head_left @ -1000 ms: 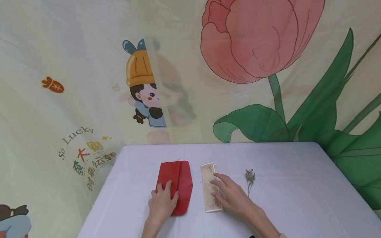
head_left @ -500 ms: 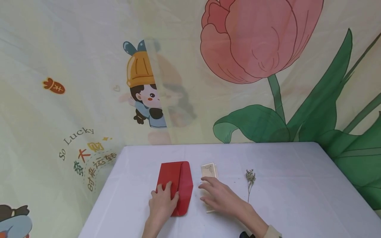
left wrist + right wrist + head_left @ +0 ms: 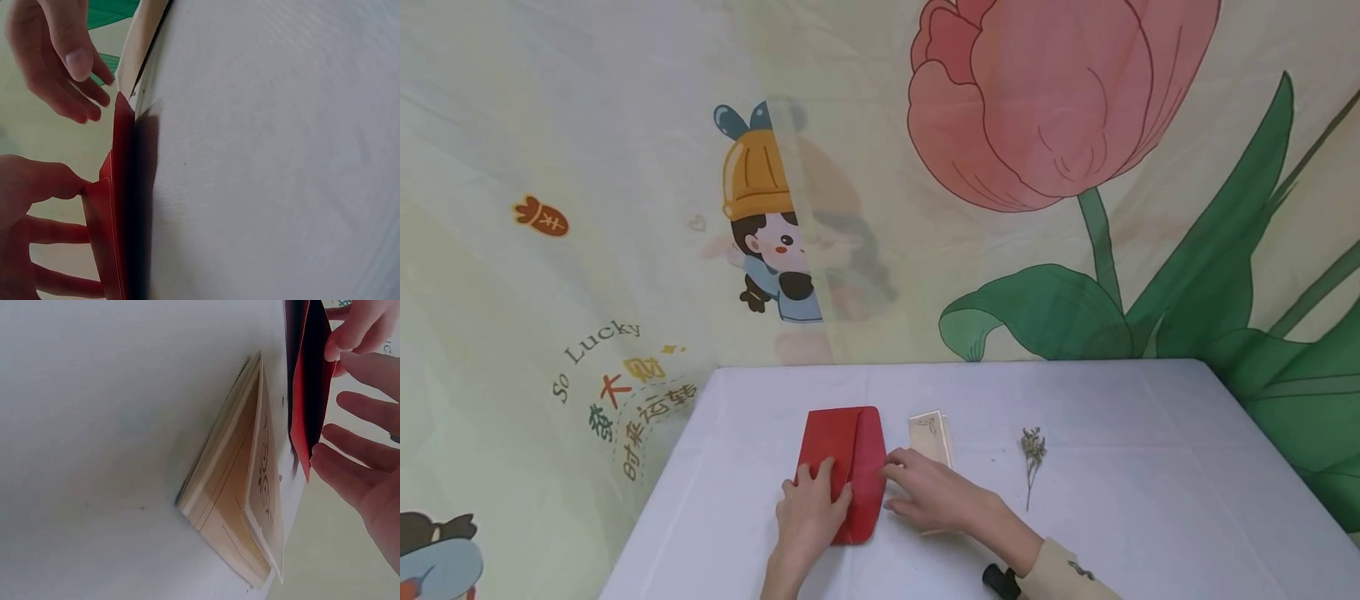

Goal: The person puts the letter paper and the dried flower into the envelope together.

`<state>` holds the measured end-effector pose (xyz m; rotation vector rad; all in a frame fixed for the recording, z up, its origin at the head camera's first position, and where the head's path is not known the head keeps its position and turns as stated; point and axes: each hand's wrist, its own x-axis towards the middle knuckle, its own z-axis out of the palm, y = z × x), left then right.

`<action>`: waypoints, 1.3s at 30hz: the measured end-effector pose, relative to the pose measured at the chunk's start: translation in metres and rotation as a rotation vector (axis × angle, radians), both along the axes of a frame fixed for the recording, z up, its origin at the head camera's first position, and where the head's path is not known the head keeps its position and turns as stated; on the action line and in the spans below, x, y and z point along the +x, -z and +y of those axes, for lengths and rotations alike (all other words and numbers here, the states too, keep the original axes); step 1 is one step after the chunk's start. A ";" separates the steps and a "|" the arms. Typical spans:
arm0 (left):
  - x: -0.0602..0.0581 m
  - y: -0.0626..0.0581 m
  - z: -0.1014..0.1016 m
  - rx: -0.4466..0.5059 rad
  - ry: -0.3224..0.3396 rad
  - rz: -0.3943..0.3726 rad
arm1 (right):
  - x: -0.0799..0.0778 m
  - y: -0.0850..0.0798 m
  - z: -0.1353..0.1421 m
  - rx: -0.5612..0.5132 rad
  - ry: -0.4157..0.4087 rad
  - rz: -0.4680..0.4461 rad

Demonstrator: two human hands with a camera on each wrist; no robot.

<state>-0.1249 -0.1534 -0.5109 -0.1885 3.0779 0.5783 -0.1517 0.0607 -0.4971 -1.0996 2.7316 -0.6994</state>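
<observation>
A red envelope (image 3: 829, 432) lies on the white table with its flap (image 3: 871, 467) unfolded to the right. My left hand (image 3: 807, 510) rests on its lower left part, fingertips and thumb touching the paper. At the flap's right edge is my right hand (image 3: 931, 493), its fingers stretched out and holding nothing. Under that hand and forearm, partly hidden, lies a folded cream card (image 3: 931, 433) printed with scrollwork. The right wrist view shows this card (image 3: 269, 481) standing slightly ajar along its fold, and the envelope's flap (image 3: 301, 412) lifted a little off the cloth.
A small dried flower sprig (image 3: 1032, 450) lies right of the card on the white tablecloth (image 3: 1135, 475). A small black object (image 3: 1000, 580) sits beside the beige sleeve (image 3: 1063, 573) of the right arm. Behind the table hangs a printed curtain (image 3: 880, 167).
My right hand has moved left from the card's right edge, across it, to the envelope's flap. My left hand and the envelope have stayed put.
</observation>
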 end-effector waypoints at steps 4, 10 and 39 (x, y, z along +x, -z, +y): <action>0.001 -0.002 0.000 0.003 -0.005 -0.004 | -0.002 0.001 -0.006 0.025 -0.014 0.015; 0.000 -0.002 0.000 -0.004 -0.018 -0.007 | -0.006 0.001 -0.013 0.053 -0.031 0.024; 0.002 -0.001 0.001 0.022 0.061 0.026 | -0.017 0.018 -0.034 0.133 -0.053 0.067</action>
